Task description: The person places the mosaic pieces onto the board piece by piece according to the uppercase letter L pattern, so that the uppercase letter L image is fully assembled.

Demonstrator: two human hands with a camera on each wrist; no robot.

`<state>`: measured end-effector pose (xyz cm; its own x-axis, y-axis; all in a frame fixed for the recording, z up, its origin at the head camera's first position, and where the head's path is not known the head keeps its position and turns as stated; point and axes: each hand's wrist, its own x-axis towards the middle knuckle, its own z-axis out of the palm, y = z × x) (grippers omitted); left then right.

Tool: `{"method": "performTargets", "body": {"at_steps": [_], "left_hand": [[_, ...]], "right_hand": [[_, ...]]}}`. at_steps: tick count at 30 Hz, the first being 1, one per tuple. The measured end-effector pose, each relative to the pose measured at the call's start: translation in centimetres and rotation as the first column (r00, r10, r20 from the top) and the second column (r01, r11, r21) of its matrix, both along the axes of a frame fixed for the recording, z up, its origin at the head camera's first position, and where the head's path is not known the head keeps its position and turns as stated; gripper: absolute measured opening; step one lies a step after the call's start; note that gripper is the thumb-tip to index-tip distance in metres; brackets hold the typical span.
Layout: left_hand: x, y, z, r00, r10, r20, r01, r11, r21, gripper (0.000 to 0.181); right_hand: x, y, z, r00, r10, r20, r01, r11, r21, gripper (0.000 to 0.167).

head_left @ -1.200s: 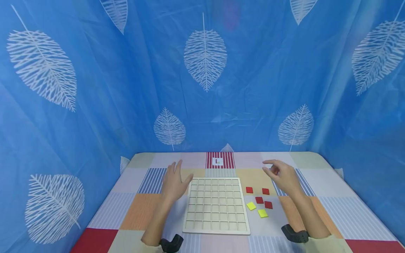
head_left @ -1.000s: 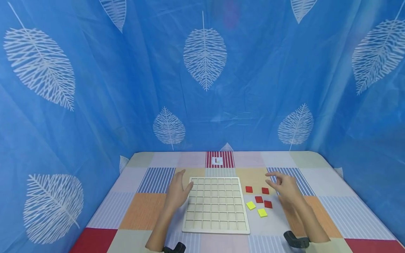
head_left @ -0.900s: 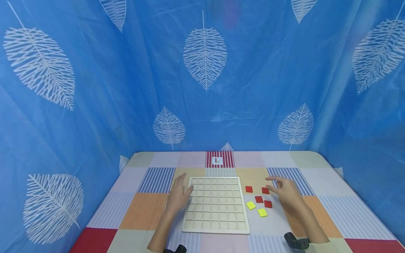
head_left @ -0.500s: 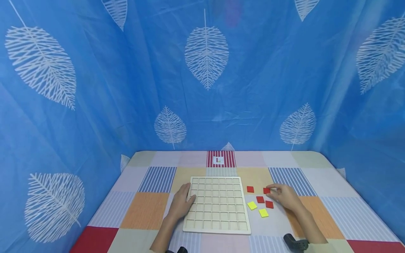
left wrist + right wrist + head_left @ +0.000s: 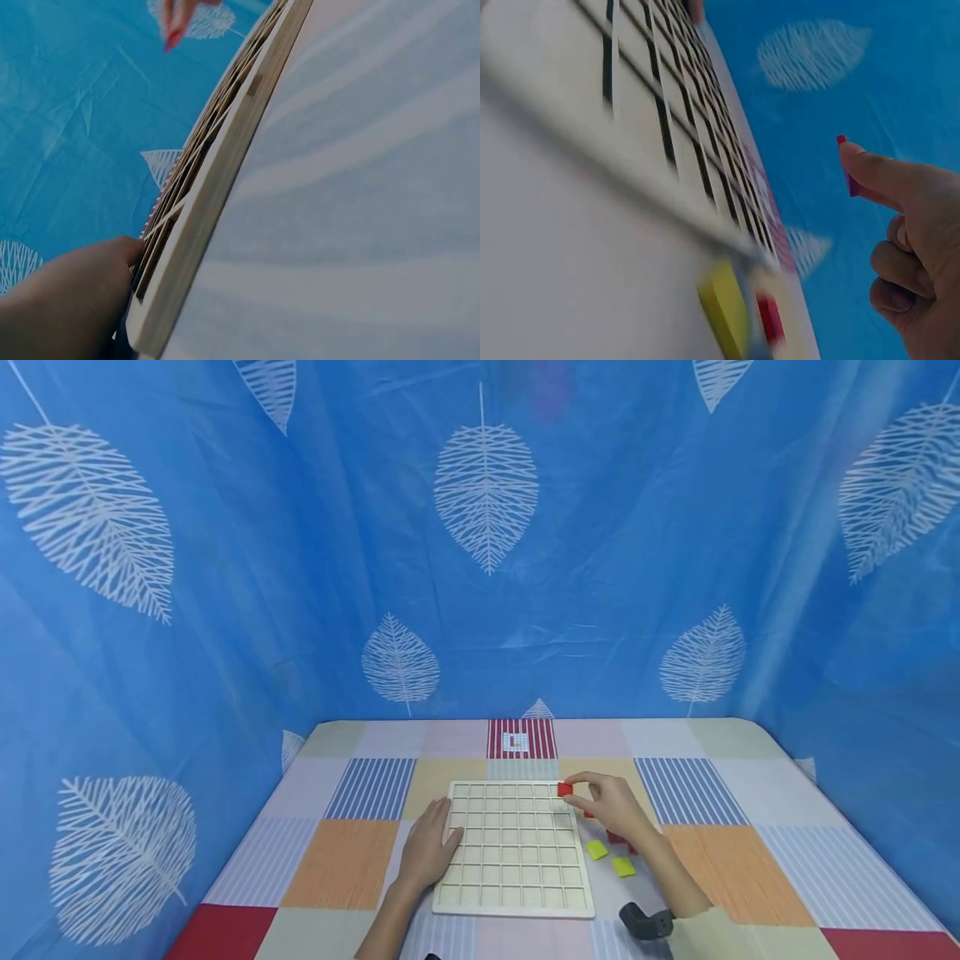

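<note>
A pale wooden grid board (image 5: 513, 911) lies on the table with its square cells bare. My left hand (image 5: 427, 852) rests along its left side, fingers fairly straight and thumb over the rim; the left wrist view shows that thumb (image 5: 124, 251) at the board's edge. Between thumb and index finger, my right hand (image 5: 611, 802) pinches a red square tile (image 5: 565, 789) above the board's far right corner. In the right wrist view the tile (image 5: 853, 185) is raised and the other fingers are curled in. Right of the board lie two yellow tiles (image 5: 623, 866) and red tiles (image 5: 615, 837), partly hidden by my right hand.
A small printed card (image 5: 515, 742) with a coloured grid pattern lies behind the board. The table has a patchwork cloth (image 5: 341, 864). Blue curtains (image 5: 600, 568) with white leaves enclose the back and sides.
My right hand came down to the far right red tile, took it and carried it left to the board. My left hand lowered onto the board's left edge.
</note>
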<state>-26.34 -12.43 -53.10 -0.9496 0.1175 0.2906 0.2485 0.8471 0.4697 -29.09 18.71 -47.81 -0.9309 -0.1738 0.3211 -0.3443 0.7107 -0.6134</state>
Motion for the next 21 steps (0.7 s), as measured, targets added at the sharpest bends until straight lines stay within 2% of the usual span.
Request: {"method": "performTargets", "body": {"at_steps": [3,6,10,16,21], "left_hand": [[0.0,-0.1,0.0,1.0,0.007,0.003,-0.007,1.0,0.002,0.059],[-0.1,-0.1,0.0,1.0,0.005,0.01,-0.005,1.0,0.001,0.06],[-0.1,-0.2,-0.1,1.0,-0.001,-0.005,0.001,1.0,0.002,0.058],[0.0,-0.2,-0.1,1.0,-0.004,0.006,0.004,1.0,0.008,0.058],[0.1,-0.2,0.2,1.0,-0.002,0.013,0.002,1.0,0.008,0.057]], "right_hand": [[-0.6,-3.3,0.2,0.998,0.046,-0.033,-0.046,0.999,0.012,0.032],[-1.4,-5.9,-0.2,0.996,0.08,-0.043,-0.078,0.997,0.028,0.029],[-2.2,-8.4,-1.0,0.993,0.116,-0.011,-0.115,0.992,0.046,0.028],[-2.6,-9.9,-1.8,0.989,0.14,0.058,-0.143,0.988,0.061,0.027],[-2.8,-10.4,-2.5,0.987,0.149,0.05,-0.152,0.987,0.048,0.022]]}}
